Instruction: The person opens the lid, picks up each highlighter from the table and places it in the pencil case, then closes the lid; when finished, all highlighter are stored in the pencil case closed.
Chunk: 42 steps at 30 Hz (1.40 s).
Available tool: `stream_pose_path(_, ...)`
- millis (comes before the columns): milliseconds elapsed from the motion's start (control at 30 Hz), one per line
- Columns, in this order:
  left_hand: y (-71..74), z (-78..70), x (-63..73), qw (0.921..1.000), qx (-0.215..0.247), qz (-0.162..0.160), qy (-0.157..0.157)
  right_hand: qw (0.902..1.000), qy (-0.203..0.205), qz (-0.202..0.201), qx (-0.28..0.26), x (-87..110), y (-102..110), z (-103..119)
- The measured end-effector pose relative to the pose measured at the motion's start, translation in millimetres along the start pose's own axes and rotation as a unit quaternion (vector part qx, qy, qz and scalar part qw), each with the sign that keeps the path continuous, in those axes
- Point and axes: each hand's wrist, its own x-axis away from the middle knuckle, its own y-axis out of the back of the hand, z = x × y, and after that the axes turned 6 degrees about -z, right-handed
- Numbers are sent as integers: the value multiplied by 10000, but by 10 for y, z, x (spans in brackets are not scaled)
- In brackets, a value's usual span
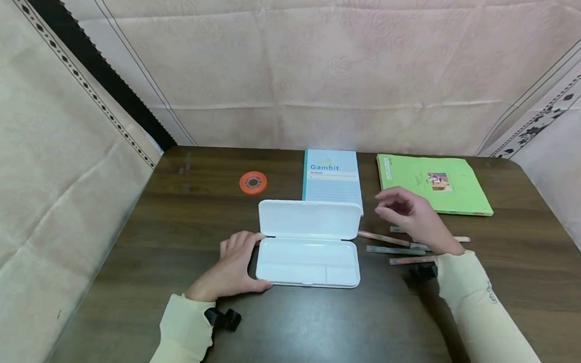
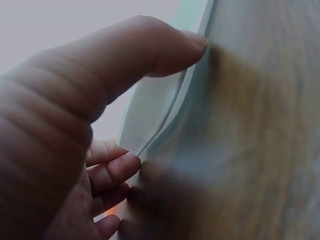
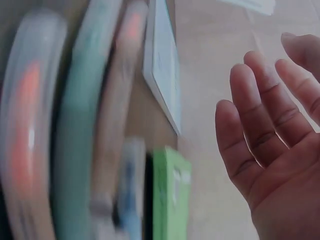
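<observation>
A white pencil case (image 1: 292,261) lies on the table with its lid (image 1: 309,219) raised and leaning back. Inside the bottom half, a low divider shows towards the right. My left hand (image 1: 235,264) grips the case's left end, thumb at the front corner and fingers towards the hinge side. Over several pens, my right hand (image 1: 418,218) hovers with loosely bent fingers and holds nothing. Among these are a teal pen (image 1: 393,250), a pinkish pen (image 1: 379,238) and another with an orange part (image 3: 27,125). The right forearm partly hides them.
Behind the lid lies a light-blue notebook (image 1: 332,174) marked Gambit. A green book (image 1: 453,186) is at the back right, and an orange ring-shaped roll (image 1: 253,182) at the back left. Patterned cloth (image 1: 314,65) hangs behind the wooden table (image 1: 298,334).
</observation>
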Motion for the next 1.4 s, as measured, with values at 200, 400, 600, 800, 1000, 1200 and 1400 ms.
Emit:
stream_pose_path(200,-13,3,-3,10000,-17,-22,5,9980,48,-328,538,166,347,-150)
stream_pose_path(400,-19,14,-11,10000,10,-23,33,9914,-362,-343,1214,336,651,-366)
stream_pose_path(600,-13,12,-13,10000,31,2,52,9866,-479,-70,1561,419,836,-577)
stream_pose_path(800,5,16,-12,10000,31,-4,80,9773,-140,446,2066,403,882,-748)
stream_pose_path(1000,17,-5,-17,9999,96,59,125,9717,-2,573,2290,386,908,-826)
stream_pose_path(1200,13,-10,-12,9997,150,72,167,9711,-14,670,2291,374,928,-847)
stream_pose_path(1400,4,0,-7,9999,106,62,110,9709,-218,805,2246,362,932,-855)
